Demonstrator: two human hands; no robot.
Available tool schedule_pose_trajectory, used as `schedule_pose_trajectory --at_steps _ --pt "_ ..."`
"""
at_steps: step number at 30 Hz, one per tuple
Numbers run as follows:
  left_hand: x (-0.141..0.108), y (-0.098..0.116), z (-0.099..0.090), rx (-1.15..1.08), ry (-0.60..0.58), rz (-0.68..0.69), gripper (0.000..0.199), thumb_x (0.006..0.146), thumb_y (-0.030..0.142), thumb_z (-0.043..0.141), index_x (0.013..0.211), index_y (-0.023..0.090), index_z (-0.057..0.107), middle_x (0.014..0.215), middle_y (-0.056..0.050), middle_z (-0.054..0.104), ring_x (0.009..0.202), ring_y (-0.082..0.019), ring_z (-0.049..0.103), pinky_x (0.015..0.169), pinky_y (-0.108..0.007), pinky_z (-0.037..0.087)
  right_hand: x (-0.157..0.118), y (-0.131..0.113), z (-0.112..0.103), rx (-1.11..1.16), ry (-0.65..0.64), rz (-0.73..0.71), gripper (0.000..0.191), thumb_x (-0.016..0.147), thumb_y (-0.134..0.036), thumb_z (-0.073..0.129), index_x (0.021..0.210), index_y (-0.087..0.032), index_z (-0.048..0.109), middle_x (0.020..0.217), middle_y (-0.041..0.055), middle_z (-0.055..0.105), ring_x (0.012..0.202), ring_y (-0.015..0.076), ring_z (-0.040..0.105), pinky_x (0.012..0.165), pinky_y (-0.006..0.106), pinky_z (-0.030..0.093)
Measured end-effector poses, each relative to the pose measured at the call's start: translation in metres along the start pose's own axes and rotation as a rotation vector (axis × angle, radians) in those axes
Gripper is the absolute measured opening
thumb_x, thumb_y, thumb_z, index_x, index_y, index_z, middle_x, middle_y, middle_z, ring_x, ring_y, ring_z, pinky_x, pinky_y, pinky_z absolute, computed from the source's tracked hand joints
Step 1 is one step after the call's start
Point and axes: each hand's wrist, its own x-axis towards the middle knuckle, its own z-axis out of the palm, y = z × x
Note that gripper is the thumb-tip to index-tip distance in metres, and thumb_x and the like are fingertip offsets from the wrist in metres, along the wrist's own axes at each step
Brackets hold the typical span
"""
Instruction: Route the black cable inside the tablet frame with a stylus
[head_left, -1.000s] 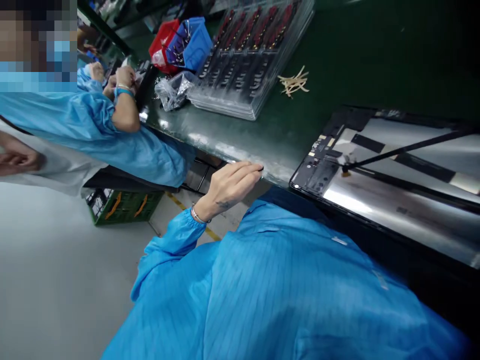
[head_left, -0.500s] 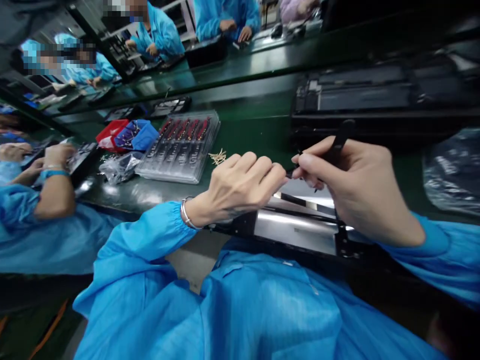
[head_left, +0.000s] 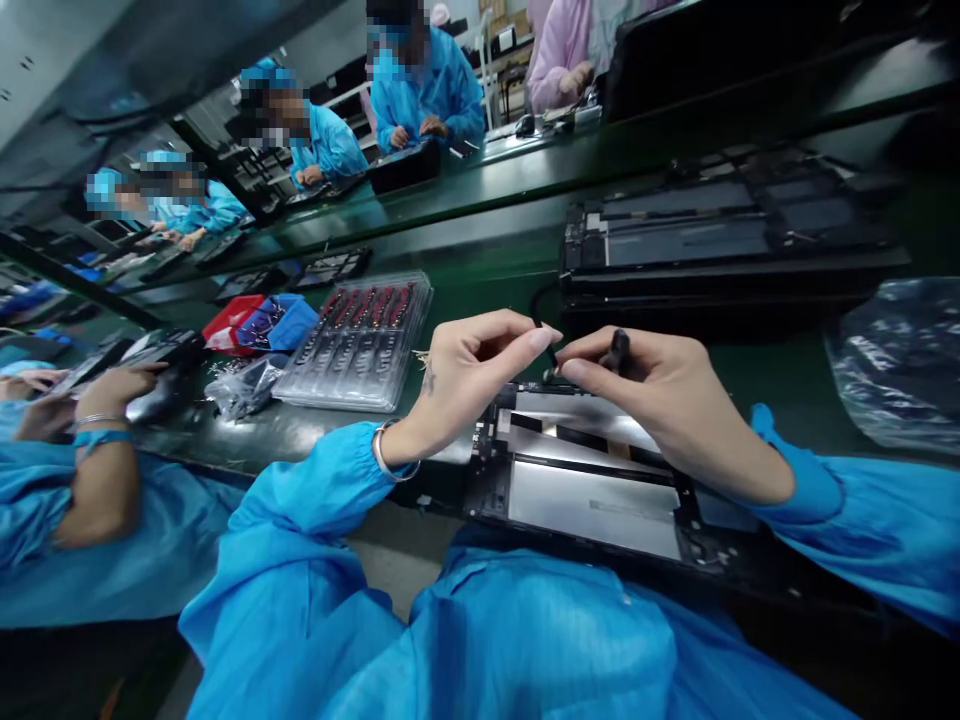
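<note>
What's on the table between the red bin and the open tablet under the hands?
In the head view, between the red bin and the open tablet lie a blue bin, a crinkled plastic bag and a clear parts tray.

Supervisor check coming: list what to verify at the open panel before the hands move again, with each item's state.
1. Left hand pinching the thin black cable: ok.
2. Right hand gripping the black tool: ok.
3. Open panel flat on the green bench: ok.
4. Tool tip seated on a connector: cannot tell, fingers hide it.
5. Clear parts tray apart from the hands: ok.
</note>
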Motion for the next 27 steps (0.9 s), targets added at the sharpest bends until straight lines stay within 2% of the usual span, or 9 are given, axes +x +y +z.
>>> schedule_pose_trajectory --at_steps 3,6,9,11,14,16,20,24,27 --pt "-0.002 0.002 0.004 -0.089 -0.008 -0.066 0.034 0.093 0.052 0.075 0.087 0.019 0.078 0.087 -0.005 0.077 0.082 -0.018 0.07 0.068 -0.029 0.055 -0.001 0.002 0.001 -0.022 -0.008 -0.029 0.024 0.09 -0.047 0.079 0.085 -0.024 0.077 0.077 0.0001 0.07 0.07 0.0159 0.059 0.065 0.031 0.044" --pt "-0.005 0.0 0.007 -0.113 -0.012 -0.068 0.031 0.095 0.049 0.074 0.088 0.019 0.078 0.09 -0.004 0.078 0.083 -0.019 0.072 0.069 -0.029 0.056 -0.001 0.004 0.003 -0.01 -0.01 -0.07 0.028 0.091 -0.05 0.077 0.08 -0.024 0.074 0.078 0.0002 0.067 0.071 0.0158 0.058 0.065 0.032 0.043" --pt "-0.009 -0.004 0.006 -0.052 0.007 0.01 0.026 0.099 0.043 0.07 0.09 0.02 0.078 0.095 -0.003 0.08 0.08 -0.016 0.071 0.066 -0.027 0.053 -0.001 0.003 0.002 0.0 0.0 -0.112 0.031 0.093 -0.05 0.075 0.076 -0.025 0.07 0.078 0.0003 0.065 0.075 0.0174 0.059 0.07 0.035 0.044" --pt "-0.012 -0.006 0.003 0.061 -0.009 0.1 0.025 0.102 0.042 0.066 0.1 0.021 0.079 0.103 -0.003 0.08 0.074 -0.013 0.068 0.062 -0.026 0.05 -0.002 -0.001 -0.003 -0.044 -0.004 -0.137 0.03 0.095 -0.051 0.073 0.077 -0.027 0.07 0.079 0.0007 0.066 0.077 0.0191 0.059 0.073 0.036 0.044" --pt "-0.014 -0.011 -0.006 0.269 -0.137 0.245 0.029 0.106 0.04 0.06 0.118 0.02 0.076 0.11 -0.004 0.08 0.072 -0.011 0.069 0.061 -0.023 0.049 -0.005 -0.005 -0.017 -0.208 -0.023 -0.155 0.023 0.098 -0.043 0.071 0.08 -0.028 0.07 0.078 0.0007 0.065 0.076 0.02 0.057 0.07 0.037 0.042" --pt "-0.015 -0.017 -0.011 0.373 -0.223 0.288 0.029 0.107 0.037 0.057 0.12 0.018 0.075 0.106 -0.003 0.081 0.077 -0.011 0.072 0.064 -0.022 0.049 -0.008 -0.005 -0.032 -0.349 -0.049 -0.139 0.018 0.098 -0.034 0.07 0.081 -0.028 0.069 0.078 0.0009 0.064 0.075 0.0195 0.057 0.067 0.036 0.04" --pt "-0.014 -0.032 -0.017 0.483 -0.258 0.295 0.026 0.108 0.032 0.055 0.115 0.017 0.075 0.102 -0.001 0.081 0.08 -0.012 0.075 0.065 -0.021 0.048 -0.015 0.004 -0.063 -0.508 -0.25 -0.142 0.012 0.093 -0.016 0.068 0.086 -0.026 0.068 0.083 0.002 0.068 0.076 0.0179 0.059 0.064 0.034 0.041" --pt "-0.011 -0.043 -0.016 0.534 -0.32 0.298 0.023 0.108 0.027 0.053 0.116 0.017 0.073 0.106 -0.001 0.081 0.088 -0.014 0.077 0.071 -0.021 0.05 -0.022 0.015 -0.083 -0.583 -0.473 -0.044 0.014 0.095 -0.018 0.056 0.092 -0.025 0.067 0.09 0.0028 0.069 0.082 0.0198 0.06 0.067 0.034 0.045" --pt "-0.01 -0.049 -0.013 0.54 -0.39 0.315 0.024 0.109 0.025 0.051 0.118 0.016 0.071 0.107 -0.002 0.08 0.092 -0.016 0.077 0.073 -0.023 0.052 -0.023 0.02 -0.09 -0.621 -0.556 0.045 0.016 0.095 -0.022 0.052 0.093 -0.025 0.067 0.091 0.0032 0.067 0.083 0.0216 0.06 0.068 0.034 0.045"
